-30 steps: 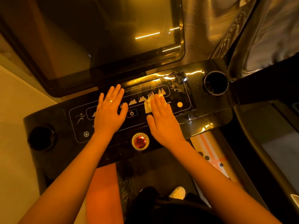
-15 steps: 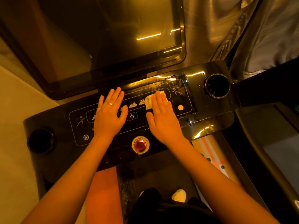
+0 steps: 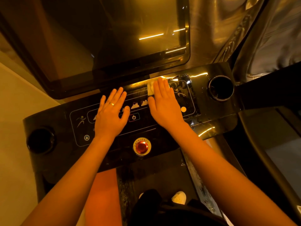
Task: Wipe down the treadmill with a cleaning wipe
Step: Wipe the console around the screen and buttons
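Observation:
The treadmill's black glossy console (image 3: 200, 101) stretches across the middle, under a large dark screen (image 3: 114, 38). My right hand (image 3: 164, 103) lies flat with straight fingers on a white cleaning wipe (image 3: 150, 90), pressing it onto the far edge of the control panel, right of centre. Most of the wipe is hidden under the fingers. My left hand (image 3: 110, 113), wearing a ring, rests flat with spread fingers on the panel's left half and holds nothing.
A red emergency button (image 3: 141, 146) sits at the console's near edge between my forearms. Round cup holders are sunk at the left end (image 3: 40, 141) and right end (image 3: 221, 88). The belt (image 3: 162, 173) and a white shoe (image 3: 179, 197) lie below.
My right hand has slid the wipe away from me, from the middle of the control panel up to its far edge. My left hand has stayed in place.

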`<control>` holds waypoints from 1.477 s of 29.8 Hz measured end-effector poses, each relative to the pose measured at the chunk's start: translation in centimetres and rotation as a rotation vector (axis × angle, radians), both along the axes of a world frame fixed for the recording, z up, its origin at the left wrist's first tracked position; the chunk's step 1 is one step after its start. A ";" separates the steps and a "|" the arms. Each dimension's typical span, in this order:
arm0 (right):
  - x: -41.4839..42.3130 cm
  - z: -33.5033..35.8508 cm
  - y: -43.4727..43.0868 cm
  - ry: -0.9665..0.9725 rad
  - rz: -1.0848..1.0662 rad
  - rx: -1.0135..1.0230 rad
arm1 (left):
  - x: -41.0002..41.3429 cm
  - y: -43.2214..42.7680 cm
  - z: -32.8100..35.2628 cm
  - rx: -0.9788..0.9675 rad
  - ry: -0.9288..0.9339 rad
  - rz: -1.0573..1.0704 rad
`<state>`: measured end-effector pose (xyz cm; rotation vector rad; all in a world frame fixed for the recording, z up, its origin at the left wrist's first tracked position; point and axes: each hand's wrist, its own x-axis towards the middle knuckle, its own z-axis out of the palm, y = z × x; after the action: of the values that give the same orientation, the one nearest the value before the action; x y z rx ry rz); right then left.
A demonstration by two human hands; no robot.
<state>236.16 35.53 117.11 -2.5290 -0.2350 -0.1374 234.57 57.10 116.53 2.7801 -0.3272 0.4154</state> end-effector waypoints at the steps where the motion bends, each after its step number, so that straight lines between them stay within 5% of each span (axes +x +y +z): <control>1: 0.8 0.3 0.1 -0.006 -0.006 -0.001 | 0.0 0.0 0.0 0.000 0.001 0.001; 13: -10.7 -3.7 -1.9 0.090 0.045 0.041 | -0.1 -0.3 0.0 -0.009 -0.008 0.012; 20: -4.0 -1.6 -1.1 0.038 0.004 0.024 | -0.2 -0.2 0.1 -0.007 -0.004 0.004; 29: -11.1 -4.0 -2.5 0.098 0.038 -0.008 | 0.0 0.0 0.1 -0.021 -0.005 -0.001; 39: 2.4 0.6 -0.8 -0.041 -0.032 -0.023 | 0.0 0.0 0.2 -0.016 0.014 -0.008; 44: -4.0 -1.8 -2.3 -0.019 -0.002 0.023 | 0.0 0.0 0.1 -0.025 0.009 -0.006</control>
<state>232.21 33.20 115.30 -2.5057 -0.2368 -0.1647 234.60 57.10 116.65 2.7551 -0.3258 0.4029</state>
